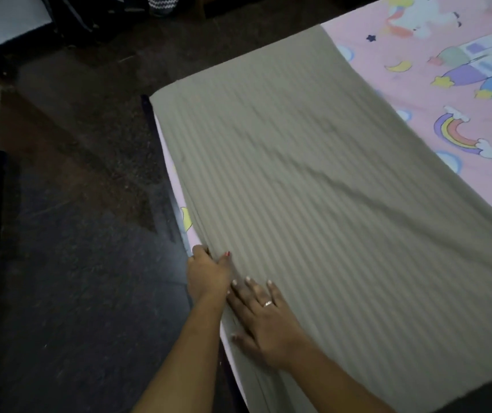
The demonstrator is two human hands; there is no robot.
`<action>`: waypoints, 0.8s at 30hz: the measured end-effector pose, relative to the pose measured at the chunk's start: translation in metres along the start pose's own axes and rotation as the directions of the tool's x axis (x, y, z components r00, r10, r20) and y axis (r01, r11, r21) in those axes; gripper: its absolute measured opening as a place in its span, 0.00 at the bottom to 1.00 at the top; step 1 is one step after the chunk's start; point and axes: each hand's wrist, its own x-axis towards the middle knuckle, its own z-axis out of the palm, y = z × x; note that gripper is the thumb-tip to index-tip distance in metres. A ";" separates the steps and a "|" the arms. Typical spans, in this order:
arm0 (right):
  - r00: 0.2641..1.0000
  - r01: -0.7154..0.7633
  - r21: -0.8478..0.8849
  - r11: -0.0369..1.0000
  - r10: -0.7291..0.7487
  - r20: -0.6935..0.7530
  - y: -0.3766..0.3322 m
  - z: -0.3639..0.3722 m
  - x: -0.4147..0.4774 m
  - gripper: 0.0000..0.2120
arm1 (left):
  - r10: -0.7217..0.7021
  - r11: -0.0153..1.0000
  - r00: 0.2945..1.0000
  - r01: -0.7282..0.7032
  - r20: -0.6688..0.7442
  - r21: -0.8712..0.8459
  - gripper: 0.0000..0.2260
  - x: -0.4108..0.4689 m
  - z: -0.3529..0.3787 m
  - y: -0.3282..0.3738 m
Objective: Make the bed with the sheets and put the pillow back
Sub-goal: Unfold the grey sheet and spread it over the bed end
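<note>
The left hand pinches the side edge of the beige striped sheet, the right hand presses flat on it; spread over the pink unicorn-print bed sheet, it seems light, soft, best held by its edges.

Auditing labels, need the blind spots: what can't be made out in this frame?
No pillow anywhere in head view.
Fingertips of left hand: curled over striped sheet edge, out of sight.
Near end of striped sheet: cut by bottom edge.
Rest of pink sheet: covered by striped sheet or cut by right edge.
The dark things at top left: too dim, blurred.
</note>
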 end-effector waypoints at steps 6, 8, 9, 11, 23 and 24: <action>0.971 -0.210 -0.015 0.978 0.206 -0.124 0.000 -0.018 0.034 0.33 | 0.096 0.991 0.995 -0.096 -0.006 -0.089 0.16 0.031 -0.008 0.002; 0.925 -0.353 -0.033 0.935 0.344 -0.160 -0.016 -0.022 0.051 0.29 | 0.147 0.985 0.989 -0.145 0.017 -0.096 0.12 0.037 -0.008 -0.006; 0.893 -0.422 -0.037 0.906 0.409 -0.189 -0.025 -0.020 0.062 0.27 | 0.154 0.981 0.988 -0.150 0.030 -0.121 0.10 0.041 -0.010 -0.008; 0.832 -0.526 -0.045 0.849 0.503 -0.234 -0.040 -0.016 0.081 0.26 | 0.200 0.969 0.978 -0.187 0.063 -0.163 0.09 0.048 -0.017 -0.017; 0.632 -0.772 -0.109 0.626 0.738 -0.235 -0.083 -0.023 0.166 0.23 | 0.296 0.949 0.777 -0.304 0.555 -0.081 0.06 0.144 -0.124 -0.050; 0.625 -0.778 -0.104 0.620 0.745 -0.232 -0.080 -0.024 0.170 0.23 | 0.313 0.944 0.767 -0.319 0.559 -0.091 0.06 0.150 -0.124 -0.045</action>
